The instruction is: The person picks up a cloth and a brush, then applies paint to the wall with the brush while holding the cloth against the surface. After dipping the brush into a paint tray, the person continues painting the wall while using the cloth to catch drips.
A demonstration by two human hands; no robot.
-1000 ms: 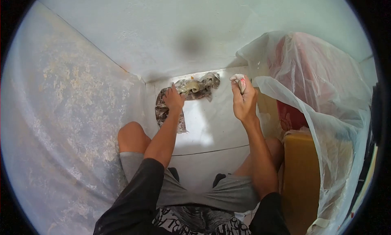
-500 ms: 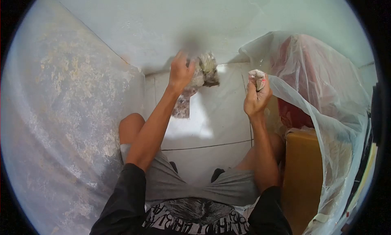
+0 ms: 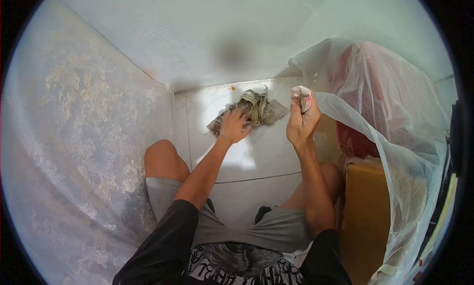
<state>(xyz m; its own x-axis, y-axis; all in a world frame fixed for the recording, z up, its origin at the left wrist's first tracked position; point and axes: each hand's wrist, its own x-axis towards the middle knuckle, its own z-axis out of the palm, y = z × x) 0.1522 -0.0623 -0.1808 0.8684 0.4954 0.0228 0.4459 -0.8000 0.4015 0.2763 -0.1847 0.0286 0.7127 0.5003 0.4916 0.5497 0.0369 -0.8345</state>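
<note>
A grubby, crumpled rag lies on the white tiled floor near the foot of the wall. My left hand rests on its near left part, fingers apart and slightly blurred; whether the fingertips grip any fabric is hard to see. To the right, my right hand is raised with its fingers curled closed. Whitish dust or material shows at the top of the fist, with a small red spot on it. What that hand holds, if anything, I cannot make out.
A pale wall rises ahead; a stained, patchy grey surface stands at left. On the right, clear plastic sheeting drapes over a red object beside a brownish-yellow box. A small orange bit lies by the wall.
My left hand has moved down and right, from beside the wall to over the floor. The rag has shifted nearer and spread differently. My right hand has moved slightly left, still closed.
</note>
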